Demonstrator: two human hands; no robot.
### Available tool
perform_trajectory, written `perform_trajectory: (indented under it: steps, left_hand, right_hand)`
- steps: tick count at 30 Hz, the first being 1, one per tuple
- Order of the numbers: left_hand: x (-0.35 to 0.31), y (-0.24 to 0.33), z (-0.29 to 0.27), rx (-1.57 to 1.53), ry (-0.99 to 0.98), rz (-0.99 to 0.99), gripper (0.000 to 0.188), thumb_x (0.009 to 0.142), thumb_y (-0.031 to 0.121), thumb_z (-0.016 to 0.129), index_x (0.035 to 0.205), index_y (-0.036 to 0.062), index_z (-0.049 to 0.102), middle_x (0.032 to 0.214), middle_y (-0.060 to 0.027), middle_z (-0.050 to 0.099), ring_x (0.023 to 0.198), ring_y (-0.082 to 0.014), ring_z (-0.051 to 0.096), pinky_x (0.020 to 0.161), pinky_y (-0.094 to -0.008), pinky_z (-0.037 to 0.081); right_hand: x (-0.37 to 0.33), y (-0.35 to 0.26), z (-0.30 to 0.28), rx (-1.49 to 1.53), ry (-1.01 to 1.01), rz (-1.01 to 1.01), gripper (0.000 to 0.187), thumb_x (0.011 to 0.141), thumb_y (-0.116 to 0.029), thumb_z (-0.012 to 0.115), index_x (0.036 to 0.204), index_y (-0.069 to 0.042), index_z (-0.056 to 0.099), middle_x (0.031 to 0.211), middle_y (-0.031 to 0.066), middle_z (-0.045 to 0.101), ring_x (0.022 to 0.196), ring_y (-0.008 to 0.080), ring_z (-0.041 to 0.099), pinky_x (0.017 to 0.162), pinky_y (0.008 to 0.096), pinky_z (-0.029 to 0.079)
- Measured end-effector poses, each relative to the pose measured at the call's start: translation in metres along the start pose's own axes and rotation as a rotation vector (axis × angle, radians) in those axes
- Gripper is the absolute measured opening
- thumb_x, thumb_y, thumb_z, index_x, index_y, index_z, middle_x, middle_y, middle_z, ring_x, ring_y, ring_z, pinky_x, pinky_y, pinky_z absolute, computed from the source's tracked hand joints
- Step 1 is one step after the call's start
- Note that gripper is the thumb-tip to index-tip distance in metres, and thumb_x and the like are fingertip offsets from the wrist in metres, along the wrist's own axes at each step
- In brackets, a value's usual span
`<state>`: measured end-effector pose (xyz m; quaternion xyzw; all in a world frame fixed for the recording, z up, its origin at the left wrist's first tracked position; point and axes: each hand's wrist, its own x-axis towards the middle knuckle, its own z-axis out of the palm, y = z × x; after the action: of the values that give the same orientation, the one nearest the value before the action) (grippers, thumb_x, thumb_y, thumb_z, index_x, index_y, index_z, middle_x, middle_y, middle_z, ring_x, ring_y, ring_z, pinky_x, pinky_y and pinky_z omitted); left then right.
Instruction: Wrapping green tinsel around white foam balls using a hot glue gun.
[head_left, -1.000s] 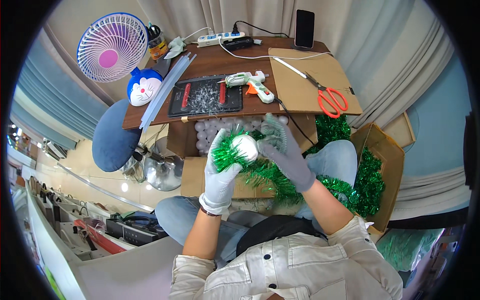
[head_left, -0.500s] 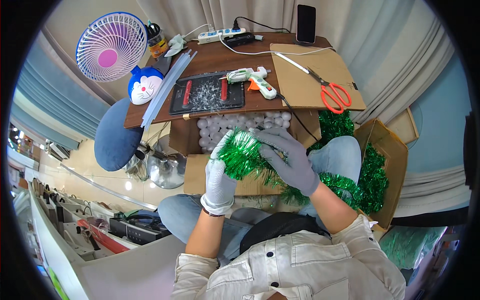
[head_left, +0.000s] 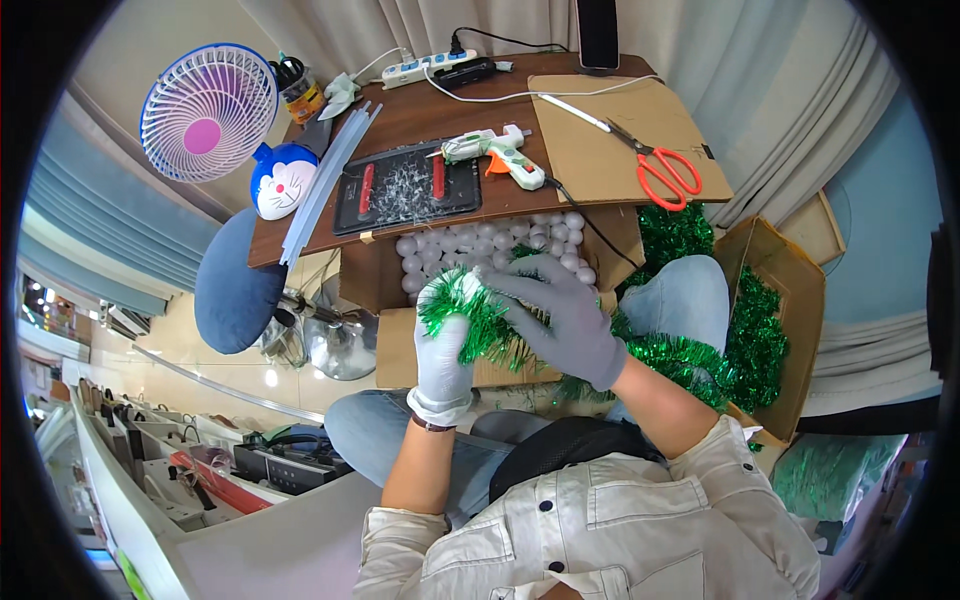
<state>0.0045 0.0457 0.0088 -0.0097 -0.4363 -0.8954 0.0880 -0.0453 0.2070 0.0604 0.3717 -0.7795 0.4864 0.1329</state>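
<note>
A shiny green tinsel garland (head_left: 478, 325) is bunched between my hands, in front of the table edge. My left hand (head_left: 443, 365), in a white glove, is closed around the bunch from the left. A small white patch shows at the top of the tinsel; whether it is a glove fingertip or something inside I cannot tell. From the right, my right hand (head_left: 565, 320), in a grey glove, pinches the tinsel with thumb and fingers. The strand runs on over my right thigh toward a cardboard box (head_left: 795, 345) holding more tinsel.
On the brown table (head_left: 410, 115) are a glue gun (head_left: 500, 155) by a black tray (head_left: 405, 190), orange-handled scissors (head_left: 660, 170) on cardboard (head_left: 585, 150), clear sticks (head_left: 330, 180) and a fan (head_left: 210, 120). An open carton of white balls (head_left: 455, 245) sits below its edge.
The tinsel in my hands has turned, and a white patch now shows at its top. My right fingers have spread a little across it. The whole view has shifted slightly.
</note>
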Motion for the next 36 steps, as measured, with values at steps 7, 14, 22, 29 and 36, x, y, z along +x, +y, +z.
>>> perform_trajectory:
  steps: [7,14,22,29,36]
  left_hand:
    - [0.001,-0.001,0.004,0.147,0.014,-0.010,0.045,0.090,0.015,0.055,0.131,0.0032,0.043,0.124,-0.0073,0.053,0.110,-0.0187,0.054,0.095,-0.0342,0.042]
    - [0.006,0.007,0.009,-0.050,0.124,-0.029,0.046,0.086,0.004,0.055,0.130,0.0031,0.044,0.119,-0.0087,0.055,0.107,-0.0198,0.056,0.095,-0.0355,0.045]
    - [0.008,0.005,0.004,-0.105,0.180,-0.169,0.049,0.085,0.012,0.056,0.132,0.0074,0.044,0.116,-0.0081,0.056,0.103,-0.0202,0.057,0.086,-0.0332,0.049]
    - [0.006,0.005,0.006,-0.303,0.078,-0.180,0.055,0.091,0.042,0.048,0.132,0.0041,0.044,0.123,-0.0127,0.055,0.107,-0.0257,0.056,0.088,-0.0416,0.047]
    - [0.010,0.001,0.002,-0.101,0.058,-0.131,0.049,0.091,0.032,0.050,0.129,0.0014,0.046,0.122,-0.0116,0.057,0.112,-0.0248,0.054,0.095,-0.0404,0.042]
  right_hand:
    - [-0.001,0.008,0.000,0.002,-0.018,-0.001,0.034,0.082,-0.012,0.065,0.116,-0.008,0.061,0.105,0.0131,0.057,0.097,0.0276,0.057,0.082,0.0370,0.047]
    - [-0.015,-0.002,-0.002,0.016,-0.118,0.344,0.065,0.078,-0.038,0.072,0.127,-0.005,0.044,0.108,0.0179,0.059,0.094,0.0309,0.061,0.079,0.0400,0.048]
    - [-0.015,0.002,0.003,0.112,0.029,0.238,0.022,0.077,-0.029,0.072,0.083,-0.008,0.069,0.074,0.0095,0.065,0.062,0.0252,0.062,0.055,0.0343,0.046]
    - [-0.008,0.017,0.007,0.001,0.068,0.254,0.023,0.076,-0.032,0.072,0.087,-0.011,0.070,0.071,0.0098,0.064,0.058,0.0268,0.060,0.052,0.0365,0.045]
    - [-0.008,0.017,0.006,-0.015,0.041,0.254,0.019,0.077,-0.021,0.074,0.084,-0.004,0.069,0.074,0.0092,0.065,0.062,0.0190,0.063,0.057,0.0293,0.048]
